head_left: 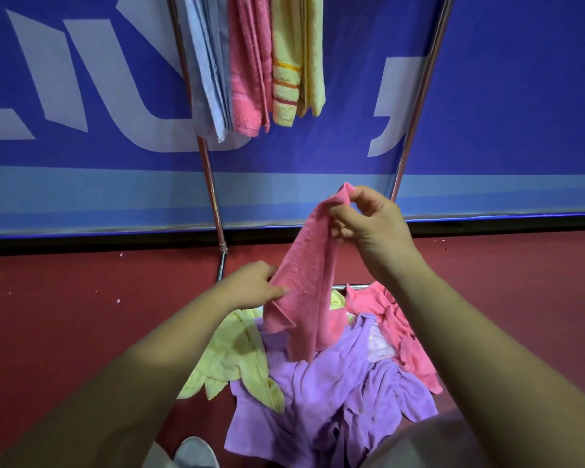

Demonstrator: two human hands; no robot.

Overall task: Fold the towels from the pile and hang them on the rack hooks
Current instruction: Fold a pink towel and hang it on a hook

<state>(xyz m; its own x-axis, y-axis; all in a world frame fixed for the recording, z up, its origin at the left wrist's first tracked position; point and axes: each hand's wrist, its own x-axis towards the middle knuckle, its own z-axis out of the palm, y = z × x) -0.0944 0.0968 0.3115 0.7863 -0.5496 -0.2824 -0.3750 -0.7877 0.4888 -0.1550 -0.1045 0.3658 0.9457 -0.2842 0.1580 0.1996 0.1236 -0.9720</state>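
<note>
A pink towel [309, 275] hangs lifted above the pile. My right hand [374, 228] pinches its top corner, and my left hand [254, 285] grips its left edge lower down. Below lies the pile on the floor: a purple towel [328, 400], a yellow towel [230, 359] and another pink towel [395, 319]. On the metal rack [213, 194] above hang a light blue towel [210, 69], a pink towel [250, 69] and a yellow striped towel [296, 62]. The hooks are out of view.
A blue banner wall [504, 113] stands right behind the rack. The floor [81, 298] is dark red. The rack's right pole [419, 106] slants up beside my right hand. A grey shoe [195, 452] shows at the bottom edge.
</note>
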